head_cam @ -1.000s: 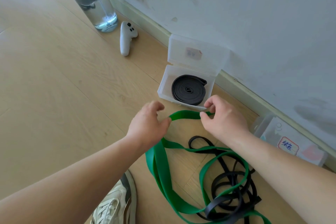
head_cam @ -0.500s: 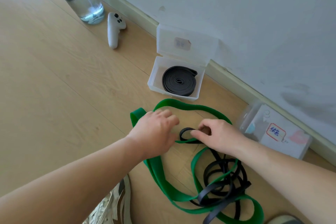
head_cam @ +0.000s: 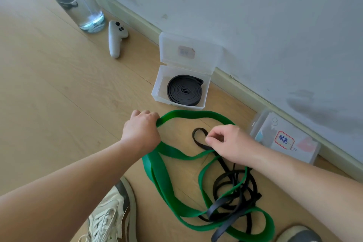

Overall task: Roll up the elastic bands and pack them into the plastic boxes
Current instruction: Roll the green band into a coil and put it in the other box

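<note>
A wide green elastic band (head_cam: 167, 188) lies in loose loops on the wooden floor, tangled with a thin black band (head_cam: 233, 186). My left hand (head_cam: 142, 130) grips the green band at its far left bend. My right hand (head_cam: 228, 144) pinches the black band beside its small end loop (head_cam: 198, 136). An open clear plastic box (head_cam: 157, 89) stands by the wall with a rolled black band (head_cam: 184, 90) inside. A second, closed plastic box (head_cam: 286, 139) with a red-framed label lies to the right by the skirting board.
A clear water bottle (head_cam: 78, 0) and a white controller (head_cam: 116, 37) stand at the back left near the wall. My shoes show at the bottom: one (head_cam: 112, 216) at the left, another toe (head_cam: 298, 235) at the right. The wall's skirting board (head_cam: 245, 92) runs diagonally behind the boxes.
Both hands came down from the green band's top edge. My right hand moved onto the black band's end loop and my left shifted to the green band's left bend.
</note>
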